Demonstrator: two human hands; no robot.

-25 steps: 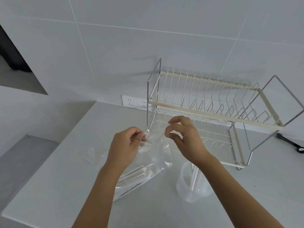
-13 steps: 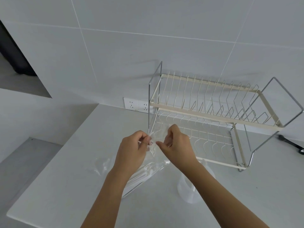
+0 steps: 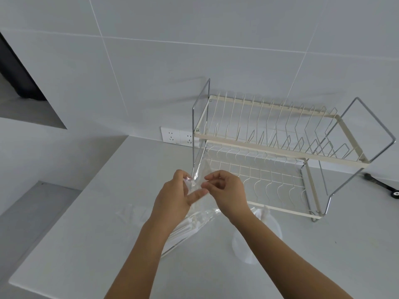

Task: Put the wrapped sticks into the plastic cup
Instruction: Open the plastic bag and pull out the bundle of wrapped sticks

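A clear plastic bag [image 3: 199, 175] hangs between my hands above the counter, its top pinched by both. My left hand [image 3: 174, 199] grips the bag's left edge and my right hand [image 3: 226, 190] grips the right edge, fingertips almost touching. Several white wrapped sticks [image 3: 183, 230] lie in the bag's lower part, partly hidden by my left forearm. The translucent plastic cup [image 3: 252, 247] stands on the counter under my right forearm, with a white stick or two [image 3: 262, 214] poking out of it.
A two-tier cream wire dish rack [image 3: 280, 145] stands right behind my hands. A wall socket [image 3: 177, 135] is left of it. A black tool [image 3: 382, 186] lies at the far right. The counter [image 3: 86, 234] drops off at its left edge.
My right hand has come left to meet my left hand at the bag's top. Both hands now pinch the bag close together, slightly higher over the counter.
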